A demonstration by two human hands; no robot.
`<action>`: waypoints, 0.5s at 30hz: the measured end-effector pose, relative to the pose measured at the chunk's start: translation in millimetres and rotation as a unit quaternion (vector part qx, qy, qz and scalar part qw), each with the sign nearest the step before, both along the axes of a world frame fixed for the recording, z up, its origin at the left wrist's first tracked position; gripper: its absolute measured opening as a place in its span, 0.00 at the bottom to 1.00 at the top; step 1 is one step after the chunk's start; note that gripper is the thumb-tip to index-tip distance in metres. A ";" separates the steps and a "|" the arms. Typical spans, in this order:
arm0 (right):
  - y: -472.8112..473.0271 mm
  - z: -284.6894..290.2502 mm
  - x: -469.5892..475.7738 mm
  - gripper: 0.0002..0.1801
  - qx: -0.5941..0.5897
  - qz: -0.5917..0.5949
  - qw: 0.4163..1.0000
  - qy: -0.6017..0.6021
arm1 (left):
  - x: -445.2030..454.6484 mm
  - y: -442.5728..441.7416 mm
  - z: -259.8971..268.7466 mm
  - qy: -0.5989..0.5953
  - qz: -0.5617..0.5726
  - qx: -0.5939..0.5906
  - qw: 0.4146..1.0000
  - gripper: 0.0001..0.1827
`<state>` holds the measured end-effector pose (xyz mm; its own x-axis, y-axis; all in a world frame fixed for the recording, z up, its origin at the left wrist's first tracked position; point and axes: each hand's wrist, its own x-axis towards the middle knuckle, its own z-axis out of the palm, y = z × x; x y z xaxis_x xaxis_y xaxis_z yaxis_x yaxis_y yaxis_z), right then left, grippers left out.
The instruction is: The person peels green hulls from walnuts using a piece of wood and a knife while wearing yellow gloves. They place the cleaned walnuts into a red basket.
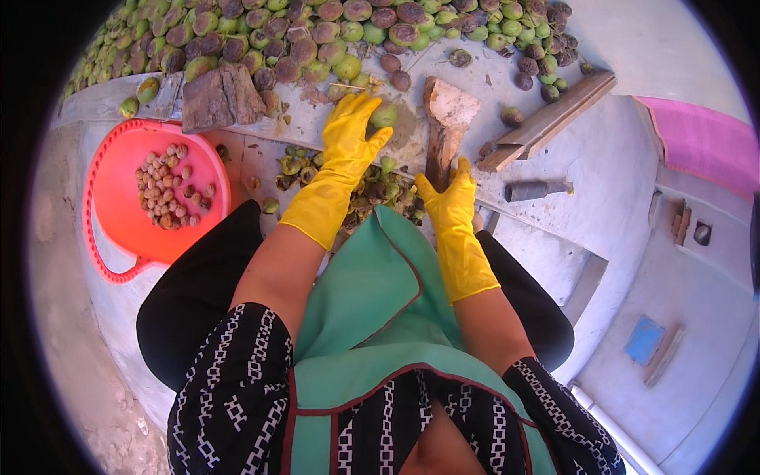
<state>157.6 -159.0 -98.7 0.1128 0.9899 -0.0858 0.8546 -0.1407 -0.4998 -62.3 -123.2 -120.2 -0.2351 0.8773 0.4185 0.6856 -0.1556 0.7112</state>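
Observation:
My left hand, in a yellow rubber glove, is over the concrete ledge with its fingers spread. A green-husked walnut sits between its thumb and forefinger, and no firm grip on it shows. My right hand, gloved alike, is at the lower end of a rough wooden mallet. The thumb and fingers lie on either side of the handle; whether they close on it is hidden. The mallet's broad head points away from me. Split husks lie in a heap between my forearms.
Many green and blackened walnuts are piled at the back. A red plastic basket holding shelled-out walnuts stands left. A wood block is behind it. A wooden plank and a dark handled tool lie right.

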 end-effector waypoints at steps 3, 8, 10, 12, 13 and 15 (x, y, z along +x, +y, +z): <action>13.3 13.0 -3.0 0.47 -0.018 0.027 0.999 -0.007 | -0.2 -3.6 0.5 0.013 -0.031 -0.030 0.999 0.31; 1.8 33.8 8.9 0.42 -0.173 -0.029 0.983 0.054 | -4.7 -2.3 3.0 -0.008 -0.009 -0.005 1.000 0.31; -13.4 -17.6 23.4 0.45 -0.137 -0.201 0.936 0.256 | -1.2 0.4 -2.9 0.009 -0.023 0.000 1.000 0.32; -30.3 -26.0 14.9 0.48 -0.067 -0.129 0.950 0.276 | -0.4 0.6 2.7 0.037 -0.038 -0.013 0.998 0.32; -29.9 -28.1 9.8 0.46 -0.060 -0.133 0.964 0.222 | 0.8 0.4 5.2 0.052 -0.047 -0.019 0.997 0.32; -21.1 -27.6 -1.8 0.44 -0.043 -0.135 0.984 0.113 | 3.3 -0.8 4.2 0.025 -0.025 -0.035 0.999 0.32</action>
